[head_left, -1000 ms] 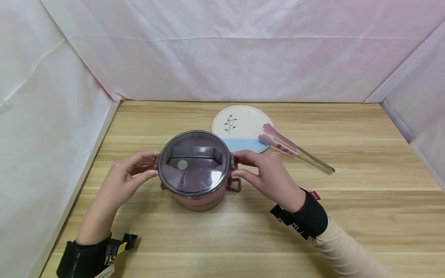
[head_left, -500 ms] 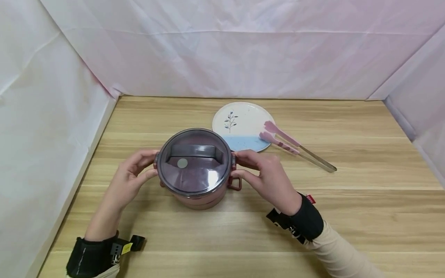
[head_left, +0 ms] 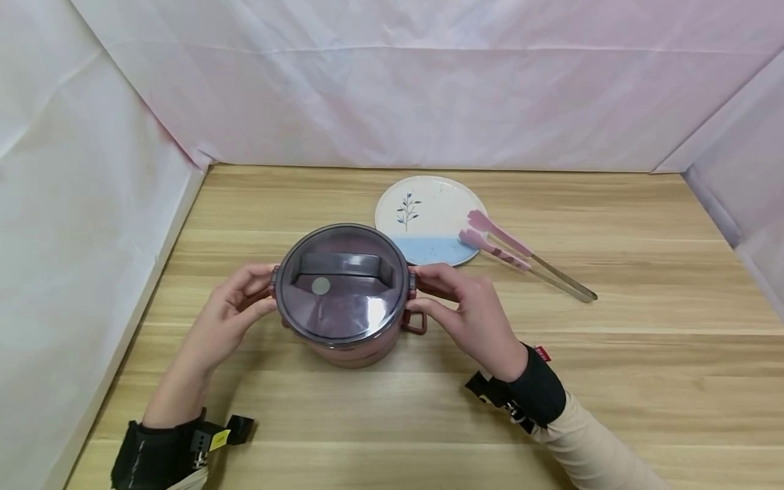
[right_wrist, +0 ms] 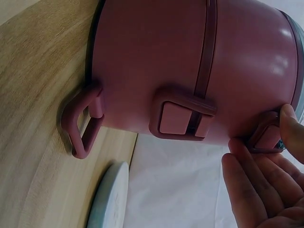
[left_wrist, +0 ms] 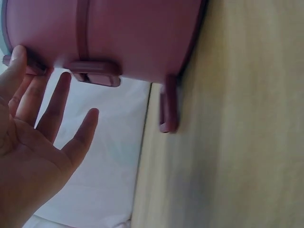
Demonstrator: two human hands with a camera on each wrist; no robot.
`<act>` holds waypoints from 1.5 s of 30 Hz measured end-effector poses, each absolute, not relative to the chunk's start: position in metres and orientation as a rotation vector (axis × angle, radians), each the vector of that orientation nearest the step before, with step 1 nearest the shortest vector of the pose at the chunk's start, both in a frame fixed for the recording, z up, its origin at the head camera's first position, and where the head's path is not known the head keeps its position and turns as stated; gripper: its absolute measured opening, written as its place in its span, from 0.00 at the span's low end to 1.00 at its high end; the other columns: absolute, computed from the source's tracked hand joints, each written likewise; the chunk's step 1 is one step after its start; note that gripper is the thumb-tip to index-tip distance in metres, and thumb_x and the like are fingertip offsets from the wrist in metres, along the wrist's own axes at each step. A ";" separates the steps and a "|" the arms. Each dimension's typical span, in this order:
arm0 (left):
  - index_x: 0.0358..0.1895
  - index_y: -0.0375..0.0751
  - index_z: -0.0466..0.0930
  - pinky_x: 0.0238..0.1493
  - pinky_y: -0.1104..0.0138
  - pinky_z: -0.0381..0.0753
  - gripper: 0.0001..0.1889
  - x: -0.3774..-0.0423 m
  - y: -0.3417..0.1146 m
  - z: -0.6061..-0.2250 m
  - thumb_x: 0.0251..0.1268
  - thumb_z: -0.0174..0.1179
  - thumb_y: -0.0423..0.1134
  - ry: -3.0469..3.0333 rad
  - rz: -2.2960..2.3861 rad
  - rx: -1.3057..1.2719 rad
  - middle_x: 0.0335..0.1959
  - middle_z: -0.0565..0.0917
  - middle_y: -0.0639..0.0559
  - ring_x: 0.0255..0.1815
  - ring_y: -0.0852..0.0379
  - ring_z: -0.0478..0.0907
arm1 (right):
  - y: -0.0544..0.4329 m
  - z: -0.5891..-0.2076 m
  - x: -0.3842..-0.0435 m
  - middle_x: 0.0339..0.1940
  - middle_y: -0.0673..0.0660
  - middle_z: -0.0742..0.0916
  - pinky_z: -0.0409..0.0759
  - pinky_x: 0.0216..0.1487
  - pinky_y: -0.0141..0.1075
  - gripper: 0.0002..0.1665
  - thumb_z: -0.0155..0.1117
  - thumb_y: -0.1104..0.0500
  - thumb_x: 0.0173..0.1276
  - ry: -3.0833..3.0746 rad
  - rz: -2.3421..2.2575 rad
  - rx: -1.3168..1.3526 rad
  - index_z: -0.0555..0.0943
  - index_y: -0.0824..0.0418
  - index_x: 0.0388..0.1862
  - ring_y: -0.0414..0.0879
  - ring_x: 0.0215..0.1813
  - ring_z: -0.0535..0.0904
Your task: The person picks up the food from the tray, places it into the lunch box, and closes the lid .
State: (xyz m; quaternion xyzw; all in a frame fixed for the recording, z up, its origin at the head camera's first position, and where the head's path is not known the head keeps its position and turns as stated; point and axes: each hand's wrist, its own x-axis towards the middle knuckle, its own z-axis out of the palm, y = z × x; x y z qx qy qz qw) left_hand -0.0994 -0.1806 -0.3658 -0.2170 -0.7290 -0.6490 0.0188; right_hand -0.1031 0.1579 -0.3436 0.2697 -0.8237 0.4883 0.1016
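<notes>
A dark red, stacked round lunch box stands upright on the wooden table, topped by a see-through grey lid with a raised handle. My left hand has its thumb and fingers at the upper left latch, its other fingers spread. On the opposite side, my right hand pinches the upper right latch between thumb and fingers. Below, the middle latches lie flat against the wall on both sides. The bottom latches stick out from the box near the table.
Behind the box to the right lies a white and blue plate with a plant drawing. Pink-tipped tongs rest with their tips over its right edge, metal handles on the table. White cloth walls stand at the back and sides.
Both hands stay at the upper latches, and the box keeps its place. My left wrist has shifted slightly rightward. The head view has tilted a little, so the plate and tongs appear higher.
</notes>
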 end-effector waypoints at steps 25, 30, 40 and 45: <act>0.73 0.30 0.62 0.73 0.79 0.61 0.29 -0.091 -0.178 -0.360 0.69 0.45 0.16 -2.261 -1.864 -0.785 0.73 0.72 0.53 0.75 0.64 0.65 | 0.156 -0.350 -0.100 0.65 0.53 0.83 0.76 0.67 0.34 0.35 0.76 0.59 0.59 -2.493 1.498 0.742 0.76 0.56 0.67 0.44 0.67 0.79; 0.78 0.34 0.52 0.76 0.78 0.56 0.27 -0.085 -0.157 -0.345 0.79 0.35 0.28 -2.138 -2.033 -0.761 0.80 0.56 0.41 0.81 0.58 0.54 | 0.155 -0.350 -0.092 0.80 0.51 0.66 0.64 0.77 0.37 0.46 0.69 0.56 0.68 -2.450 1.596 0.812 0.58 0.54 0.80 0.46 0.80 0.62; 0.81 0.42 0.42 0.75 0.83 0.50 0.30 -0.079 -0.133 -0.345 0.80 0.33 0.30 -2.167 -2.099 -0.679 0.83 0.43 0.46 0.84 0.54 0.37 | 0.135 -0.351 -0.078 0.85 0.48 0.48 0.85 0.57 0.41 0.53 0.59 0.50 0.75 -2.559 1.706 0.863 0.35 0.47 0.83 0.49 0.72 0.69; 0.82 0.44 0.41 0.74 0.84 0.51 0.30 -0.078 -0.132 -0.345 0.81 0.33 0.31 -2.185 -2.113 -0.668 0.84 0.43 0.47 0.84 0.53 0.36 | 0.131 -0.352 -0.077 0.84 0.46 0.47 0.84 0.57 0.40 0.55 0.61 0.55 0.74 -2.595 1.711 0.786 0.34 0.48 0.83 0.48 0.72 0.69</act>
